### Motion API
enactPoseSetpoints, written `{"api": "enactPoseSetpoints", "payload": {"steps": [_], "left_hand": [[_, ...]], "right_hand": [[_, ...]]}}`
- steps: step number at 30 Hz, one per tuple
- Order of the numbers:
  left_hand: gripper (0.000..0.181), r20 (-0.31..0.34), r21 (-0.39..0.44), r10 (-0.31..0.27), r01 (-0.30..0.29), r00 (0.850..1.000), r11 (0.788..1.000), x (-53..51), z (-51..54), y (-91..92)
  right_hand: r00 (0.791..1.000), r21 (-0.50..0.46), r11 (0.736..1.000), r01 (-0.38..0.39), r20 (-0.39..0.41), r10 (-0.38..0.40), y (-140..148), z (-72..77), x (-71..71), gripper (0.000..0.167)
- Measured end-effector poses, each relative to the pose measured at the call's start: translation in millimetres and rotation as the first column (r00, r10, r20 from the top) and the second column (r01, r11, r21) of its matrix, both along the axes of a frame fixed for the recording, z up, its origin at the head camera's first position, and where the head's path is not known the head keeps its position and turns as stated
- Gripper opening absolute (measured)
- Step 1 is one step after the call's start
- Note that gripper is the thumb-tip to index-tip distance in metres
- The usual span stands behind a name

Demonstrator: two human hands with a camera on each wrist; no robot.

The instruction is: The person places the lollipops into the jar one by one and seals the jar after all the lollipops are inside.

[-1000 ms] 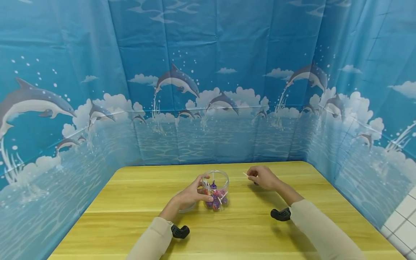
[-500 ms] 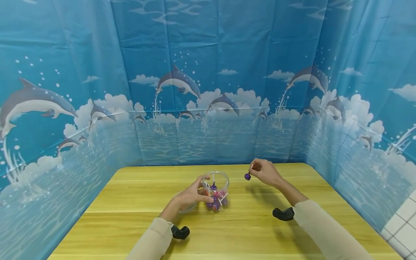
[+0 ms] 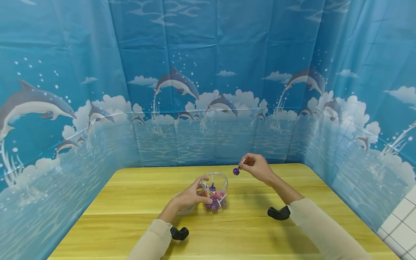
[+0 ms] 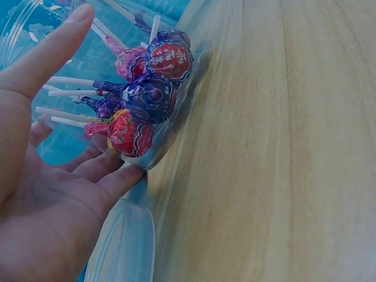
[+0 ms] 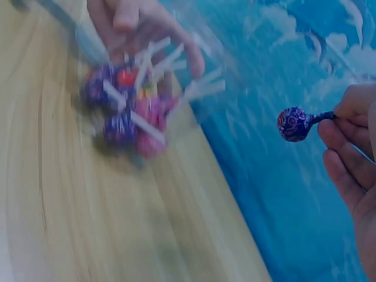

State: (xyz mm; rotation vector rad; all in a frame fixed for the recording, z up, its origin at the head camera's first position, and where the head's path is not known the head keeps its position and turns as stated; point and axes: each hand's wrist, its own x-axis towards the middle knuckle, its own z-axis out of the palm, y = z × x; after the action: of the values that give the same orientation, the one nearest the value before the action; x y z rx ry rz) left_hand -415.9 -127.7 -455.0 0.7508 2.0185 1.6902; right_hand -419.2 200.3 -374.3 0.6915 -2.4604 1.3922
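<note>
In the head view, my left hand [image 3: 188, 198] holds a clear round jar [image 3: 224, 185] from its left side, fingers and thumb around the wall. The jar stands open-topped on the table. Several wrapped lollipops [image 4: 154, 97], in purple, pink and red, lie inside with white sticks pointing various ways. To the jar's right and above the table, my right hand [image 3: 259, 169] pinches a purple-wrapped lollipop [image 3: 236, 171] by its stick. Its round head hangs toward the jar, apart from it, as the right wrist view also shows.
A clear lid [image 4: 126, 244] lies on the yellow wood-grain table [image 3: 130, 224] by my left hand, partly hidden under it. Behind the table hangs a blue dolphin curtain [image 3: 208, 137], which continues along both sides.
My right hand has lifted the purple lollipop off the table and carried it left, toward the jar. My left hand stays on the jar.
</note>
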Motion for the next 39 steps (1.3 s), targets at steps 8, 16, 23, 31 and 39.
{"api": "enactPoseSetpoints", "payload": {"steps": [8, 16, 23, 31, 39], "left_hand": [[0.08, 0.001, -0.013, 0.0, 0.0, 1.0, 1.0, -0.8, 0.8, 0.6], [0.08, 0.008, -0.012, -0.016, 0.016, 1.0, 1.0, -1.4, -0.8, 1.5], [0.084, 0.007, 0.001, -0.024, 0.024, 1.0, 1.0, -3.1, -2.6, 1.0], [0.082, -0.001, -0.035, -0.012, 0.012, 1.0, 0.999, 0.1, -4.1, -1.7], [0.08, -0.019, -0.049, 0.004, -0.005, 1.0, 0.999, -3.0, -1.3, -0.5]], "right_hand": [[0.982, -0.052, 0.981, -0.188, 0.023, 0.189, -37.4, 10.7, 7.0, 0.009], [0.947, 0.078, 0.944, -0.322, 0.019, 0.321, -61.9, 6.2, 9.9, 0.005], [0.934, 0.178, 0.918, -0.355, 0.038, 0.355, -71.1, 7.2, 9.0, 0.004], [0.934, 0.184, 0.916, -0.356, 0.029, 0.357, -66.8, 3.2, 8.0, 0.025], [0.958, -0.034, 0.958, -0.285, 0.038, 0.286, -53.8, -30.2, 3.6, 0.068]]}}
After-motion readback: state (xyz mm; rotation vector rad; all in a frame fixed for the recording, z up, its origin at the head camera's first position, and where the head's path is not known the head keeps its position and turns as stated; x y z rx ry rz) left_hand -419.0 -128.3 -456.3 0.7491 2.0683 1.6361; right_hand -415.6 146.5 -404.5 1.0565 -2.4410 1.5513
